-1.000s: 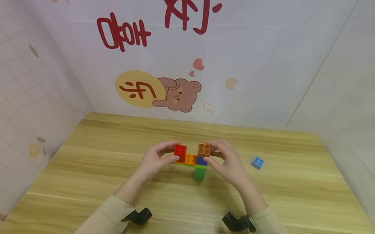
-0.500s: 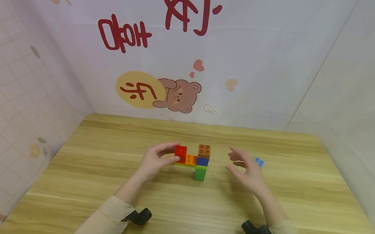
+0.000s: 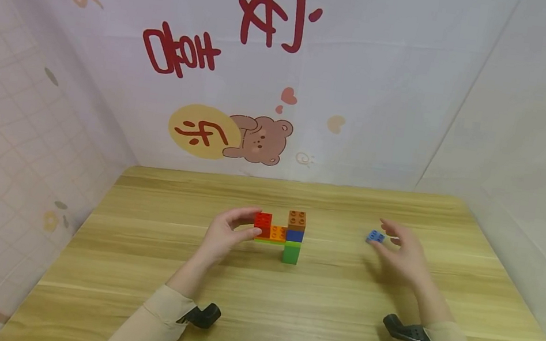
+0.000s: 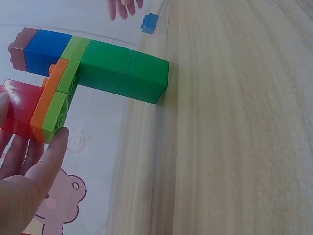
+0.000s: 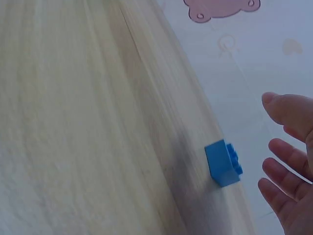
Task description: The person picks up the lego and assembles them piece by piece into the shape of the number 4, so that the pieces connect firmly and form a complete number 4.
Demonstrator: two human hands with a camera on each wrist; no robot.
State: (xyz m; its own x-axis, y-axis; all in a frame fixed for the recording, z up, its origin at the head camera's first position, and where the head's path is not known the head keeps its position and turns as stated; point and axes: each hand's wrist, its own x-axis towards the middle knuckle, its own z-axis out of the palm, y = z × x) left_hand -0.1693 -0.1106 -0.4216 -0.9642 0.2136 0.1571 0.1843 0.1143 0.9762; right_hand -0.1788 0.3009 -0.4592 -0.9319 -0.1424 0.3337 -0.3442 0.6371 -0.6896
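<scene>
My left hand (image 3: 223,234) holds the red brick (image 3: 262,224) at the left end of a built-up block structure, thumb in front and fingers behind. Beside the red brick lies an orange plate (image 4: 49,100) over lime-green pieces (image 4: 73,63). At the right end a brown brick (image 3: 297,219) tops a blue brick (image 4: 48,51), above a column of green bricks (image 4: 122,72) standing on the table. Over on the right, a loose light-blue brick (image 3: 376,237) sits on the table, studs up. Around it hovers my right hand (image 3: 405,253), thumb and fingers apart; the right wrist view shows a gap to the brick (image 5: 222,164).
The wooden table (image 3: 242,317) meets a white printed cloth wall (image 3: 378,92) at its back edge. More cloth rises on the left and right sides. A black strap mount (image 3: 200,315) sits on each wrist.
My right hand has left the brown brick and moved right to the loose light-blue brick. The left hand and the structure have stayed in place.
</scene>
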